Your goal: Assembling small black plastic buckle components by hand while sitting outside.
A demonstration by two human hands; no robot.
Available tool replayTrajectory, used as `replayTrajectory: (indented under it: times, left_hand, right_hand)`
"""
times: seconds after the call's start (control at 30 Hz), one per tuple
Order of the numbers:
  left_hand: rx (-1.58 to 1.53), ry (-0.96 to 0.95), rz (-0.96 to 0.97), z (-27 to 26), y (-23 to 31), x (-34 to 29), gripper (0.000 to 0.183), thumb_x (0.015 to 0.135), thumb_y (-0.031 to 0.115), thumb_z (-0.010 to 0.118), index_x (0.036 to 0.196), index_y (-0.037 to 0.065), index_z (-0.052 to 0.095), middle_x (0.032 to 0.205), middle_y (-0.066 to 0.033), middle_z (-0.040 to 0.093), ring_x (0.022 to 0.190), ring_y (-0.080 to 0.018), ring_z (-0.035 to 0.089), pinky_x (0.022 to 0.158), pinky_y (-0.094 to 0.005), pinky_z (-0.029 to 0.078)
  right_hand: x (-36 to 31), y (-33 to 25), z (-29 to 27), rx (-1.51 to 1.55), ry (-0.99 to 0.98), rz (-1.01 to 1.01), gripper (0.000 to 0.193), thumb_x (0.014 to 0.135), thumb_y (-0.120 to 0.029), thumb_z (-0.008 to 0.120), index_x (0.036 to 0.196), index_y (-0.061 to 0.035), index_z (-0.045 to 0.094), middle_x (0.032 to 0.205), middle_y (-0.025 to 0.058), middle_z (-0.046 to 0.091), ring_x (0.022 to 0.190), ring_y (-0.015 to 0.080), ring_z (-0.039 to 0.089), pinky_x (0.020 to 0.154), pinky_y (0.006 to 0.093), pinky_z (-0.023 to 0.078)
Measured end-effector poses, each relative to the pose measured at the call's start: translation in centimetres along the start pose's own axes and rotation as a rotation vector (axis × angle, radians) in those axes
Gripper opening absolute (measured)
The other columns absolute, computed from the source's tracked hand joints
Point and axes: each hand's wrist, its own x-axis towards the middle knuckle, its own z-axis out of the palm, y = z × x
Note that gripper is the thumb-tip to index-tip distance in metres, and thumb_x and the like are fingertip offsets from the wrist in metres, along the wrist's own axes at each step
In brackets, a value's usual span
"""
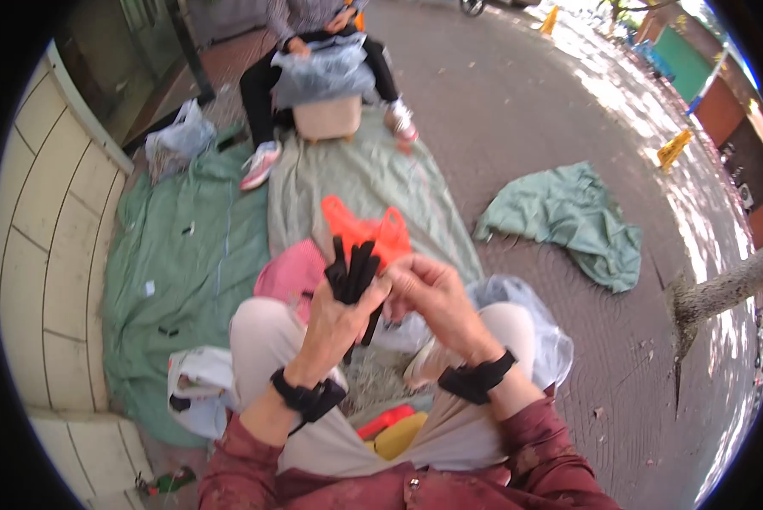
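My left hand [335, 327] is closed around a bundle of narrow black strips [353, 270], held above my lap. Their ends stick up past the fingers, and some hang down below the palm. Close beside it, my right hand [437, 297] has its thumb and fingertips pinched together near the left thumb; whatever is between them is too small to make out. Behind the bundle lies an orange plastic bag [366, 226], partly hidden by the strips. A pink cloth-like item [290, 274] rests to its left, near my left knee.
Green sheeting [156, 327] covers the ground at left and ahead. A clear plastic bag [545, 340] lies by my right knee, a white bag [196, 399] by my left. Another person [318, 25] sits opposite, behind a beige box [329, 119]. A green cloth [573, 217] and tree trunk [721, 291] are at right.
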Motion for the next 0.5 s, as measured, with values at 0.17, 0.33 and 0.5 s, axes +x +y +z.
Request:
replayTrajectory:
  times: [0.17,0.33,0.5]
  left_hand:
    - [-0.075,-0.045,0.016,-0.9,-1.4,0.4,0.025,0.088,0.026,0.069,0.092,0.002,0.064,0.062,0.0010,0.058,0.045,-0.0040,0.046,0.040,-0.0223,0.032]
    - [-0.201,-0.099,-0.056,-1.1,-1.8,0.4,0.023,0.088,0.025,0.070,0.093,0.004,0.063,0.067,-0.0004,0.061,0.047,-0.0034,0.047,0.041,-0.0201,0.032]
    - [-0.315,-0.097,-0.140,-1.1,-1.7,0.3,0.018,0.085,0.022,0.072,0.088,0.006,0.063,0.068,0.0001,0.061,0.048,-0.0030,0.046,0.042,-0.0192,0.031]
  right_hand:
    - [0.4,-0.5,-0.4,0.088,-0.038,0.153,0.018,0.096,-0.020,0.062,0.098,-0.0025,0.064,0.075,0.0013,0.063,0.063,0.0087,0.060,0.060,0.0230,0.050]
    - [0.4,-0.3,-1.0,0.240,-0.136,0.216,0.010,0.094,-0.014,0.064,0.096,-0.0046,0.061,0.082,0.0019,0.066,0.068,0.0093,0.063,0.062,0.0254,0.053]
    - [0.3,0.0,-0.7,0.283,-0.086,0.169,0.009,0.091,-0.006,0.065,0.097,-0.0024,0.060,0.082,0.0028,0.065,0.067,0.0113,0.062,0.061,0.0255,0.053]
